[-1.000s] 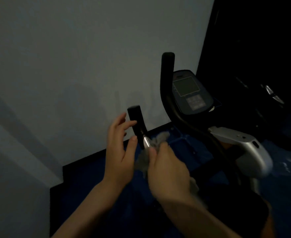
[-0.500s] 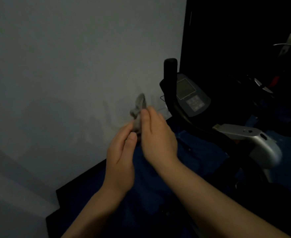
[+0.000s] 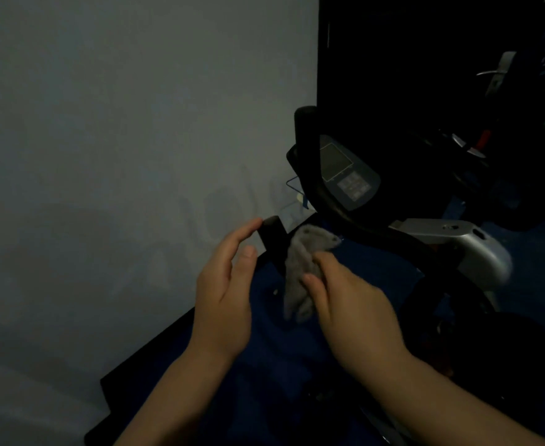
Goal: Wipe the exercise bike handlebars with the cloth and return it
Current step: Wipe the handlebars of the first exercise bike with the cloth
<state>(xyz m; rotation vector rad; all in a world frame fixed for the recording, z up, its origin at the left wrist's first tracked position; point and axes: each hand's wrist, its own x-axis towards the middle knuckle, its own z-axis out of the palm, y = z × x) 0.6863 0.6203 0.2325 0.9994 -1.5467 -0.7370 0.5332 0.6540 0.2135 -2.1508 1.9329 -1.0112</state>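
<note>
— Cloth (image 3: 300,268) placement first: where is it?

— Bunched in the right hand (image 3: 348,304), pinched between thumb and fingers, pressed against the right side of the near handlebar grip (image 3: 272,244).

— And the left hand (image 3: 229,284)?

— Released, fingers straight, fingertips at the left of the grip's tip, holding nothing.

— Which way does the grip run?

— Its long axis slants from the tip down and to the right, so the wiping stroke should probably follow that line. The far grip (image 3: 305,130) stands upright beside the console (image 3: 345,175), nearer the right hand.

Left hand (image 3: 224,294) fingers extended, right hand (image 3: 351,304) curled, gripping
</note>
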